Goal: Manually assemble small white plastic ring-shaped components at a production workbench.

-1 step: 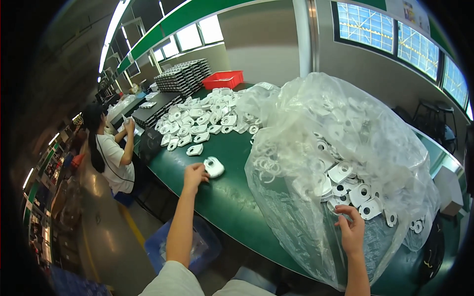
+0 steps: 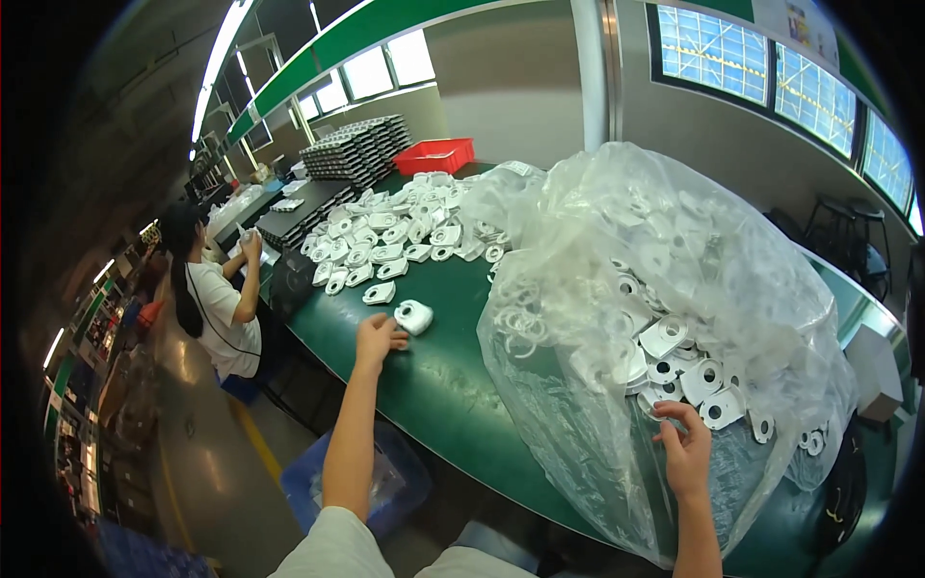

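Green surface (image 2: 453,390), near edge first. Right hand (image 2: 688,453): at the mouth of the clear plastic bag (image 2: 540,414), fingers half curled and apart, nothing in its grasp; white housings (image 2: 721,408) lie just beyond the fingertips. No shift seen on this side.

Left hand (image 2: 377,340): over the near edge, left of the bag. Fingers loosely extended, no closed grip seen; released, as judged. Whether a fingertip brushes the white part (image 2: 418,322) cannot be told.

Change noted: that part sits slightly farther from the near edge, toward the pile, and the left hand has shifted a little left with it. Reading: the handling at this instant is all left-handed, and the part appears freed pile-ward.

Farther: heap of similar white parts (image 2: 361,257). Far edge: red bin (image 2: 434,166), stacked trays (image 2: 356,154) to its left.
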